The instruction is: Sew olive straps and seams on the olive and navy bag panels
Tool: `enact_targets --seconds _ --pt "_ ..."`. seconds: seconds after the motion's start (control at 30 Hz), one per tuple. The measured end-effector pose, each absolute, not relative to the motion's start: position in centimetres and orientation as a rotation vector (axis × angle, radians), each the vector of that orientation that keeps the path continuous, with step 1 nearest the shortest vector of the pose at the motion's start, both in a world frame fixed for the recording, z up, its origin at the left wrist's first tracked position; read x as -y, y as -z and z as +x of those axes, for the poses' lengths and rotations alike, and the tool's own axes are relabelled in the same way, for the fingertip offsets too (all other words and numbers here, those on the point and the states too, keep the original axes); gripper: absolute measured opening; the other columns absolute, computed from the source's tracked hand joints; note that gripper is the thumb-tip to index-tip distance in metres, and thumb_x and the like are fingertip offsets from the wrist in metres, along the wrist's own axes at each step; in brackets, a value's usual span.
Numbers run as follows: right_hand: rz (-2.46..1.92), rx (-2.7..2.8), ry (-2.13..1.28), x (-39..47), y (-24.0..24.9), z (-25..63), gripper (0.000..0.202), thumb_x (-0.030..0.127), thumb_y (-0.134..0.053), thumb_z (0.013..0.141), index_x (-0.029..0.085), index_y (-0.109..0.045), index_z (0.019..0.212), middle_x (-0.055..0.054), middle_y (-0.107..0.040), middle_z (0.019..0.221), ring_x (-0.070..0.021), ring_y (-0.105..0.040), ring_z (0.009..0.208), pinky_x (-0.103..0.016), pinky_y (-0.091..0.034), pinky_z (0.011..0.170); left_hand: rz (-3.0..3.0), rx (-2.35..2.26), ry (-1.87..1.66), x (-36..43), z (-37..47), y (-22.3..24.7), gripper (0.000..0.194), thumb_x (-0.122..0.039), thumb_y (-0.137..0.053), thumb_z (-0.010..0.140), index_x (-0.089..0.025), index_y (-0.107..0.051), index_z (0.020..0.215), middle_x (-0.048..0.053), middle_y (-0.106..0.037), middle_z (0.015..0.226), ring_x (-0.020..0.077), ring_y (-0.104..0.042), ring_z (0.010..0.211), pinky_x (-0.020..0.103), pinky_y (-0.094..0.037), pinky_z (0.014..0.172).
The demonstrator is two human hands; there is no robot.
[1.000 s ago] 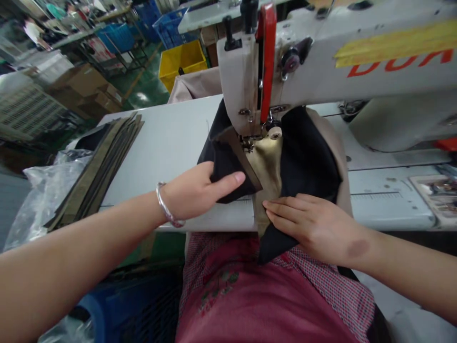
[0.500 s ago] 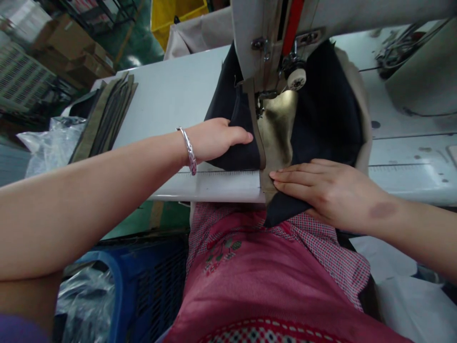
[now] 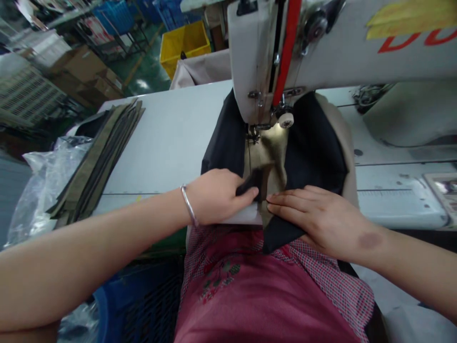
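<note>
My left hand, with a silver bangle at the wrist, pinches a folded edge of dark fabric between thumb and fingers. The fold is slightly blurred. My right hand lies flat, fingers stretched together, on dark and khaki cloth at the table's front edge; its thumb is hidden. A dark corner of cloth hangs over that edge below the right hand. The cloth runs back under the presser foot of a sewing machine. A thread shows in front of the foot.
A stack of dark and olive fabric strips lies on the white table at left, beside a clear plastic bag. Below left stands a blue basket. A yellow bin and cardboard boxes are beyond the table.
My left hand has lifted and bunched the dark flap that lay flat, baring khaki cloth before the presser foot. My right hand stays on the cloth. The view has tilted up.
</note>
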State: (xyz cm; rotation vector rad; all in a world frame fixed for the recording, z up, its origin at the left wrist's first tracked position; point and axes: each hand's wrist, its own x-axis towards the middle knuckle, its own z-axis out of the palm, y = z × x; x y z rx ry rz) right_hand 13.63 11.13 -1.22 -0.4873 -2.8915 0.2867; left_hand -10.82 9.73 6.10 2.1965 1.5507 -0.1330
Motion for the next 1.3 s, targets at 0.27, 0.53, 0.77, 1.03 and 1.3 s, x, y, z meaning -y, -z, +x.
enact_targets --seconds 0.27,0.53,0.77,1.03,1.3 --pt "-0.597 2.915 -0.339 -10.4 1.7 13.2 0.068 0.016 -0.054 0.074 0.016 -0.043 0.141 -0.01 -0.057 0.131 -0.0267 -0.053 0.111 -0.044 -0.044 0.087 2.529 -1.184 0.128 -7.9 -11.2 -3.8 0.042 -0.044 -0.047 0.09 -0.02 -0.063 0.121 0.011 -0.061 0.121 0.0277 -0.061 0.106 0.043 -0.05 0.089" --pt "-0.583 2.892 -0.326 -10.7 1.5 12.8 0.06 0.014 -0.051 0.074 0.016 -0.05 0.134 -0.008 -0.058 0.13 -0.0254 -0.055 0.104 -0.044 -0.044 0.082 2.64 -1.279 0.103 -8.0 -11.4 -2.9 0.071 -0.042 -0.059 0.08 -0.01 -0.042 0.141 0.019 -0.035 0.152 0.0325 -0.031 0.142 0.048 -0.027 0.114" --pt "-0.558 2.923 -0.357 -10.9 1.4 12.9 0.061 0.012 -0.047 0.076 0.015 -0.048 0.137 -0.006 -0.058 0.13 -0.0245 -0.053 0.107 -0.043 -0.042 0.085 2.635 -1.314 0.146 -8.1 -11.1 -2.2 0.068 -0.04 -0.057 0.081 -0.011 -0.042 0.142 0.019 -0.035 0.152 0.0308 -0.038 0.138 0.046 -0.028 0.112" --pt "-0.571 2.948 -0.408 -12.1 1.2 12.6 0.071 0.015 -0.053 0.068 0.015 -0.046 0.139 -0.008 -0.058 0.129 -0.0263 -0.051 0.108 -0.044 -0.041 0.087 2.663 -1.327 0.123 -8.9 -11.2 -2.0 0.075 -0.043 -0.062 0.076 -0.01 -0.044 0.141 0.02 -0.037 0.151 0.0318 -0.04 0.136 0.046 -0.029 0.11" --pt "-0.586 2.975 -0.373 -13.5 1.1 12.2 0.073 0.014 -0.052 0.067 0.014 -0.044 0.14 -0.009 -0.057 0.13 -0.0276 -0.049 0.11 -0.044 -0.04 0.087 2.691 -1.349 0.093 -10.1 -11.6 -1.9 0.08 -0.045 -0.067 0.072 -0.01 -0.045 0.14 0.02 -0.037 0.151 0.0334 -0.041 0.135 0.046 -0.03 0.109"
